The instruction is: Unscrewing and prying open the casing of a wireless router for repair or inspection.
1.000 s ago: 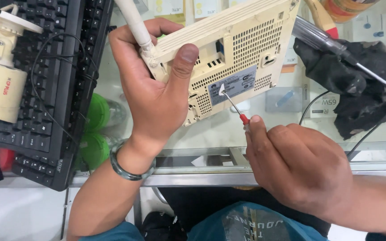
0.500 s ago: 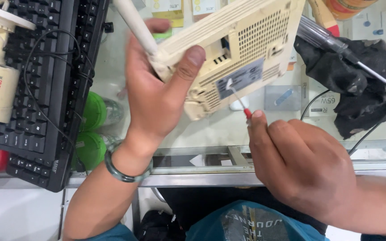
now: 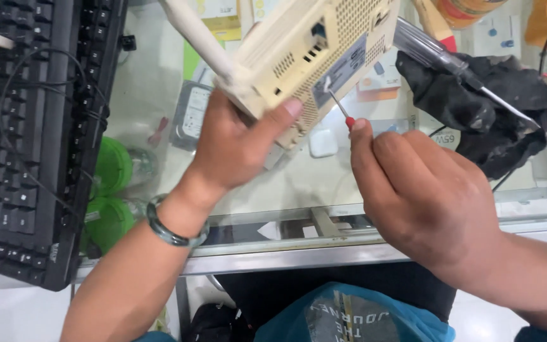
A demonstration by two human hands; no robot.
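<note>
Below me, from the head view, I see a glass-topped bench (image 3: 159,95) with a metal front edge running across the lower half of the frame, and through the glass some small boxes and two green round things (image 3: 110,193) on a shelf beneath. A black keyboard (image 3: 30,126) lies along the left side of the bench, its long side running away from me, with a thin black cable looped over it. On the right, a black cloth (image 3: 476,111) lies bunched on the glass with a long screwdriver (image 3: 451,60) resting across it, tip pointing down to the right. My left hand (image 3: 235,149) is closed around a cream router (image 3: 314,54), held up off the glass near the top middle of the frame; the thumb presses on its vented underside. The router's long axis runs from lower left to upper right, underside and port edge turned toward me, and its white antenna (image 3: 191,31) sticks out to the upper left. My right hand (image 3: 422,190) is closed narrowly on a small red-handled screwdriver (image 3: 340,109), whose thin shaft slants up and left to touch the router's underside beside the grey label (image 3: 340,69). Open glass lies between the keyboard and the cloth; the bench's front edge is just under both wrists.
</note>
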